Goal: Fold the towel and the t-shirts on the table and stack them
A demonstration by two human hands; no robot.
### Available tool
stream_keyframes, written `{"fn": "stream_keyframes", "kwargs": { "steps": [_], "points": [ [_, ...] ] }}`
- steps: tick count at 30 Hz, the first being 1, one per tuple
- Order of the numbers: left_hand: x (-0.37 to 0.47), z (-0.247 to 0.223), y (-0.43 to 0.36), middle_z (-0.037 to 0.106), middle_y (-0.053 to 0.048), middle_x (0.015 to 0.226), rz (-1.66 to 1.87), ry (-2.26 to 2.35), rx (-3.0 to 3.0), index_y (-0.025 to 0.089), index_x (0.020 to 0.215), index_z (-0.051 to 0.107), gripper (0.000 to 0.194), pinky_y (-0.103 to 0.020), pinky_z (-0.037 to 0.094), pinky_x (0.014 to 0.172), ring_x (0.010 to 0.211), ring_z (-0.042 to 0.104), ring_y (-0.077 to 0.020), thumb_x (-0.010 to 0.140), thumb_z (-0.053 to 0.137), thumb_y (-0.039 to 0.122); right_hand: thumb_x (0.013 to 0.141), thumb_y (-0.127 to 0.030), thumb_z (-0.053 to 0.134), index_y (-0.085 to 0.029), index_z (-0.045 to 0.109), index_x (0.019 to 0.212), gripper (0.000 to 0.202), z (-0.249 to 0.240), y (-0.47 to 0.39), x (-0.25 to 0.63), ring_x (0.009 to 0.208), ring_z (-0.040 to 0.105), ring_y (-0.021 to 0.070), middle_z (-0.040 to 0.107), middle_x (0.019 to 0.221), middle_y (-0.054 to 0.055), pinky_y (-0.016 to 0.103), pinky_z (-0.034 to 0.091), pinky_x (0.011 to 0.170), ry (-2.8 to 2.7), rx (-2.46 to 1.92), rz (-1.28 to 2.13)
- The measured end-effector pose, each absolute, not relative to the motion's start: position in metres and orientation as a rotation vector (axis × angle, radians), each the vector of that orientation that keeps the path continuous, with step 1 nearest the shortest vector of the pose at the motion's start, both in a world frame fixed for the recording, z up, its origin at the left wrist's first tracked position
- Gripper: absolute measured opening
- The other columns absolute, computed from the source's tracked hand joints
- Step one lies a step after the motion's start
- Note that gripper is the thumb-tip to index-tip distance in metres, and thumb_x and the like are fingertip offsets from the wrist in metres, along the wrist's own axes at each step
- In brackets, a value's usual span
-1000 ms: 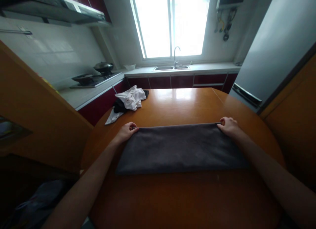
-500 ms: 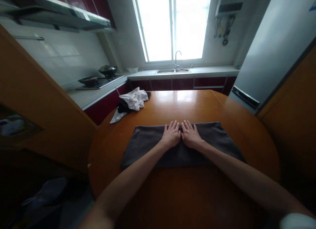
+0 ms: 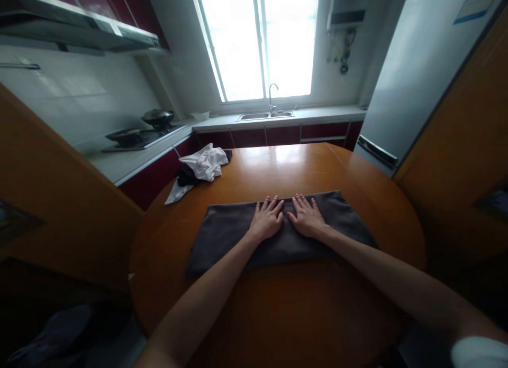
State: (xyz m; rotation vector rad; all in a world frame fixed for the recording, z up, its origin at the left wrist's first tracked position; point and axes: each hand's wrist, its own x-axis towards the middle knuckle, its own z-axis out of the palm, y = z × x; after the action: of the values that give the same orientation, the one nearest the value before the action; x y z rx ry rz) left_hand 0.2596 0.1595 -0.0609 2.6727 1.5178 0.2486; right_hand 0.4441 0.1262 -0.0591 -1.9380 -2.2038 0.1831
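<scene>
A dark grey cloth (image 3: 226, 236), folded into a wide flat rectangle, lies on the wooden table in front of me. What kind of garment or linen it is, I cannot tell. My left hand (image 3: 268, 219) rests palm down on it near the far edge, fingers spread and pointing away. Beside it, my right hand (image 3: 306, 215) lies flat on the same cloth, with a small gap between the two thumbs. Neither hand grips anything.
A crumpled heap of white and black cloth (image 3: 206, 162) sits at the table's far left. The round wooden table (image 3: 293, 310) stands between wooden panels. Behind are a counter with a sink (image 3: 265, 115), a stove with pans (image 3: 157, 118) and a fridge (image 3: 413, 77).
My hands have slid slightly apart on the cloth, and the left thumb no longer nearly meets the right. The camera view has shifted to the right and tilted a little.
</scene>
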Motion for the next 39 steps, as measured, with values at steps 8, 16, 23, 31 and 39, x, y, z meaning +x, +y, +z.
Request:
{"fn": "stream_keyframes", "kwargs": {
  "steps": [8, 16, 23, 31, 39],
  "points": [
    [0.261, -0.059, 0.158, 0.023, -0.002, 0.167, 0.213, 1.529, 2.654, 0.028, 0.158, 0.035, 0.058, -0.06, 0.016, 0.122, 0.155, 0.018, -0.032, 0.101, 0.033, 0.041, 0.1, -0.064, 0.017, -0.011, 0.022, 0.161, 0.081, -0.068, 0.115, 0.552, 0.156, 0.008, 0.0235, 0.014, 0.169, 0.011, 0.05, 0.002, 0.125, -2.082, -2.233, 0.103],
    [0.264, -0.052, 0.154, 0.025, -0.004, 0.167, 0.233, 1.536, 2.638, 0.026, 0.157, 0.037, 0.057, -0.062, 0.016, 0.122, 0.154, 0.018, -0.033, 0.101, 0.035, 0.039, 0.103, -0.052, 0.018, -0.002, 0.025, 0.159, 0.075, -0.046, 0.116, 0.546, 0.156, 0.012, 0.027, 0.017, 0.167, 0.016, 0.055, 0.009, 0.124, -1.896, -2.221, -0.05],
    [0.277, -0.049, 0.119, 0.026, -0.009, 0.166, 0.294, 1.328, 2.749, 0.021, 0.158, 0.033, 0.059, -0.058, 0.019, 0.123, 0.155, 0.018, -0.0301, 0.103, 0.035, 0.043, 0.101, -0.033, 0.03, -0.007, 0.035, 0.156, 0.061, -0.063, 0.11, 0.458, 0.154, 0.019, 0.0256, 0.025, 0.165, 0.014, 0.053, 0.017, 0.124, -2.202, -1.883, -0.015],
    [0.284, -0.07, 0.105, 0.029, -0.009, 0.165, 0.334, 1.329, 2.739, 0.018, 0.158, 0.032, 0.06, -0.055, 0.018, 0.124, 0.154, 0.021, -0.0278, 0.103, 0.032, 0.042, 0.099, -0.027, 0.031, -0.007, 0.045, 0.151, 0.058, -0.085, 0.11, 0.458, 0.152, 0.028, 0.025, 0.036, 0.161, 0.015, 0.048, 0.021, 0.123, -2.264, -1.778, -0.056],
    [0.281, -0.062, 0.097, 0.038, -0.01, 0.161, 0.43, 1.292, 2.697, 0.017, 0.152, 0.041, 0.054, -0.049, 0.025, 0.123, 0.151, 0.029, -0.0249, 0.104, 0.033, 0.04, 0.098, -0.029, 0.033, -0.007, 0.048, 0.148, 0.057, -0.089, 0.112, 0.459, 0.15, 0.031, 0.026, 0.038, 0.16, 0.015, 0.049, 0.023, 0.122, -2.264, -1.779, -0.097]
  ]
}}
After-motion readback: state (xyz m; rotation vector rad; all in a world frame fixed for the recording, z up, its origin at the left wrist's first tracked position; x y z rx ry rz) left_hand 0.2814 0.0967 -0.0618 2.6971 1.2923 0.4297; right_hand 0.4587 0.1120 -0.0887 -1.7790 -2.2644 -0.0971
